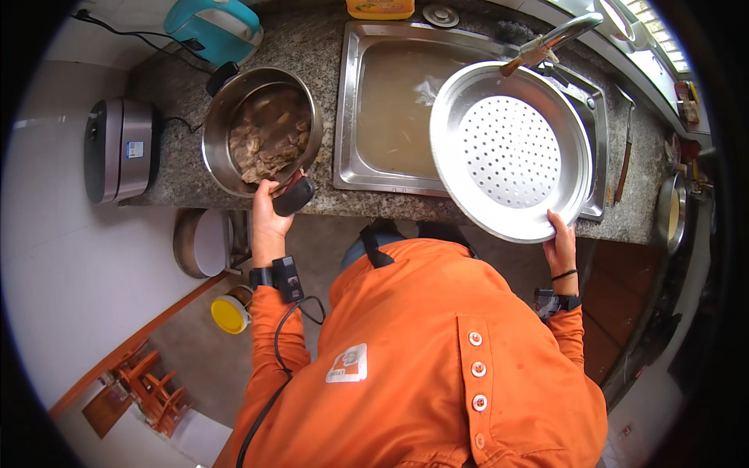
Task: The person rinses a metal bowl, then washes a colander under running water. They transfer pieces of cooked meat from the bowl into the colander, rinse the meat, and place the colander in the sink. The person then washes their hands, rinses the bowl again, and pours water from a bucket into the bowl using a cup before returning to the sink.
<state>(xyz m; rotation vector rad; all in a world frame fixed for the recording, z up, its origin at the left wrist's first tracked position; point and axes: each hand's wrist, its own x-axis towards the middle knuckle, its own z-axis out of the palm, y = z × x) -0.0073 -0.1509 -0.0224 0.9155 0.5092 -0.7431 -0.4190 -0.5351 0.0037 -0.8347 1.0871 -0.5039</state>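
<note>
My left hand (271,213) grips the near side of a stainless steel pot (213,149), its thumb at the rim beside a black handle (294,196). Inside the pot lie pieces of meat (263,153), which look cooked, with some dark liquid. My right hand (560,237) holds the near rim of a round metal steamer tray (512,225) with many small holes in its middle. The tray is over the right part of a steel sink (346,117) and hides much of it. Cloudy brownish water (398,111) stands in the sink basin.
A faucet (570,32) reaches over the tray's far edge. A knife (625,152) lies right of the sink on the granite counter (175,155). Left of the pot stand a turquoise kettle (213,29) and a grey appliance (120,152). A sink plug (440,16) lies behind the sink.
</note>
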